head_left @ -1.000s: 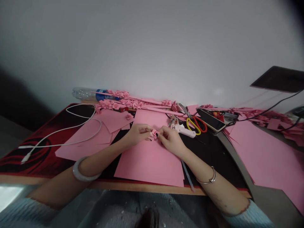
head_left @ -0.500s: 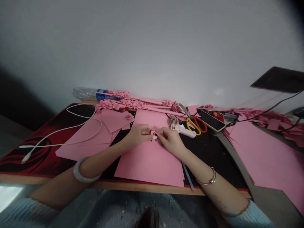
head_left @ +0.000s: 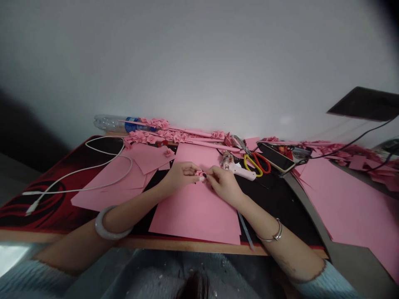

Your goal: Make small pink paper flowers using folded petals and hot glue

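A small folded pink paper piece (head_left: 199, 175) is pinched between both hands, above a large pink sheet (head_left: 196, 216). My left hand (head_left: 182, 176) grips it from the left, fingers curled and thumb against it. From the right, the fingertips of my right hand (head_left: 222, 182) press together at its edge. Just beyond my right hand lies a pale pink glue gun (head_left: 241, 171), with yellow- and red-handled scissors (head_left: 254, 164) beside it.
Pink paper flowers on stems (head_left: 177, 136) line the wall, near a plastic bottle (head_left: 110, 123). A white cable (head_left: 77, 170) loops over pink sheets at left. A phone (head_left: 277, 158) and more sheets (head_left: 346, 203) are at right. A clear stick (head_left: 246, 230) lies near the front edge.
The fingers have shifted slightly around the small paper piece, and more of its folded pink surface shows. Both hands stay in nearly the same place.
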`<state>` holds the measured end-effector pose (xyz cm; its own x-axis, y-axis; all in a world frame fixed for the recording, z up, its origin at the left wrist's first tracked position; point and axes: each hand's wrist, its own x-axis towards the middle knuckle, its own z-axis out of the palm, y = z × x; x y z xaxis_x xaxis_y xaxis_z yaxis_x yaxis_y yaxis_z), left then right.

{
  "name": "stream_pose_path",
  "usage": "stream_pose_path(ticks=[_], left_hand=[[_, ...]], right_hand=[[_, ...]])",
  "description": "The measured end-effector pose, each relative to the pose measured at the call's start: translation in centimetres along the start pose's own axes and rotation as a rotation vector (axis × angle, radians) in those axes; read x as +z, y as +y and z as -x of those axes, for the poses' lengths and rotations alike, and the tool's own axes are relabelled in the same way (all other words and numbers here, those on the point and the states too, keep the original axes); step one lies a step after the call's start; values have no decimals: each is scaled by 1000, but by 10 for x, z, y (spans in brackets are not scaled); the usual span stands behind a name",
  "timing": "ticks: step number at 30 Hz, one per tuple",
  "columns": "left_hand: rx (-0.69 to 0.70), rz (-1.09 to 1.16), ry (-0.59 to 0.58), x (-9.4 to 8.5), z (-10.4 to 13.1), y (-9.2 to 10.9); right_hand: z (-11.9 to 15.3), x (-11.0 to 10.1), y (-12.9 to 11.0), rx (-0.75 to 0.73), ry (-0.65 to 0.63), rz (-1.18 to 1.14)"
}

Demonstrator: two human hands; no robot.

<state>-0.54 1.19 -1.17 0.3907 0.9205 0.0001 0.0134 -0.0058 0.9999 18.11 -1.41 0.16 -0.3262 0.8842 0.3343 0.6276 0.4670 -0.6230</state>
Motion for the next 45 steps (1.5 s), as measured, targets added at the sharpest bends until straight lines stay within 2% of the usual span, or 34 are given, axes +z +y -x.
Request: stream_pose_path(ticks=[7, 15, 19, 22, 24, 26, 30, 33, 38, 45], left_hand=[[35, -74, -44, 0, 0, -3], [99, -117, 45, 1, -2, -4], [116, -186, 91, -1, -2, 1], [133, -216, 123, -2, -2, 3], [144, -216, 134, -3, -2, 3], [146, -190, 139, -3, -2, 2], [151, -155, 147, -2, 0, 4], [158, -199, 150, -1, 1, 7], [152, -201, 163, -2, 0, 8], [98, -133, 168, -3, -1, 6]], right_hand=[[1, -1, -1, 24, -34, 100], [-2, -8, 1, -44, -53, 217], [-7, -19, 3, -69, 67, 427], [-8, -30, 4, 64, 111, 679], [-7, -39, 5, 250, 69, 801], [-5, -50, 7, 356, -21, 859], [-3, -69, 18, 428, -220, 782], [-5, -75, 28, 441, -331, 734], [-8, -71, 35, 445, -308, 730], [-13, -74, 32, 444, -145, 727]])
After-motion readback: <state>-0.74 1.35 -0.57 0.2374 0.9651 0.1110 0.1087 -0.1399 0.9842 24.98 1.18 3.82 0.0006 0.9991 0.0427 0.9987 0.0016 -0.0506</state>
